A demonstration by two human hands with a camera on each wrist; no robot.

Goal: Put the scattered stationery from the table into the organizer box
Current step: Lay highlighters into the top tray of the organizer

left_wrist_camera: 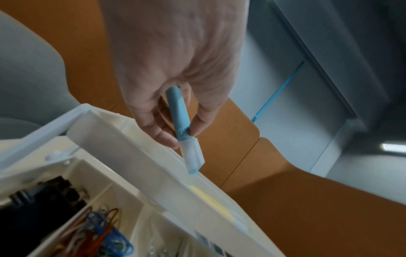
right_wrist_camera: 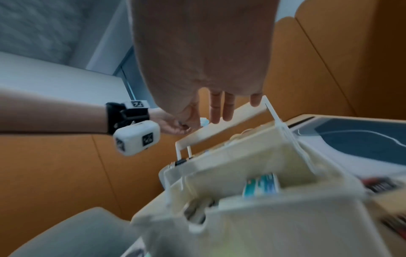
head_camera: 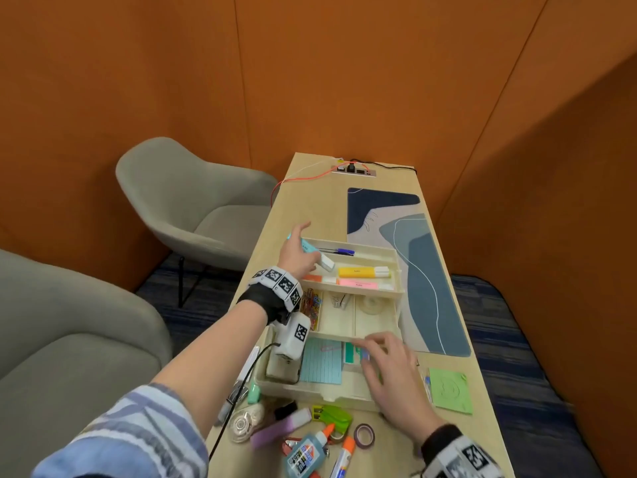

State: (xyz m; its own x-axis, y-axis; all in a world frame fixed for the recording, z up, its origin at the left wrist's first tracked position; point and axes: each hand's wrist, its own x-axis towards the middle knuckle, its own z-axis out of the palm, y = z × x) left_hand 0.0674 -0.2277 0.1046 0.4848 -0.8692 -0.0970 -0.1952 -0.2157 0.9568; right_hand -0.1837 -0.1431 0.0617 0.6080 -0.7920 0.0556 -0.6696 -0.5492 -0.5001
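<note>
My left hand (head_camera: 297,252) pinches a light blue highlighter (head_camera: 314,254) with a white cap, tilted cap-down over the left end of the top tray of the cream organizer box (head_camera: 397,270). The left wrist view shows the left hand (left_wrist_camera: 182,133) with thumb and fingers around the highlighter (left_wrist_camera: 180,114), its cap tip at the tray wall (left_wrist_camera: 123,139). That tray holds yellow (head_camera: 362,271), pink (head_camera: 358,284) and orange (head_camera: 312,278) highlighters and blue pens (head_camera: 339,251). My right hand (head_camera: 389,367) hovers with loose, spread fingers over the bottom tray, above teal sticky flags (head_camera: 351,351).
Loose on the table's near end lie a purple highlighter (head_camera: 281,427), green stapler (head_camera: 336,415), glue bottle (head_camera: 305,453), glue stick (head_camera: 343,457), tape ring (head_camera: 364,434), correction tape (head_camera: 243,424) and a green card (head_camera: 450,391). A blue desk mat (head_camera: 424,270) lies to the right and grey chairs (head_camera: 193,208) stand to the left.
</note>
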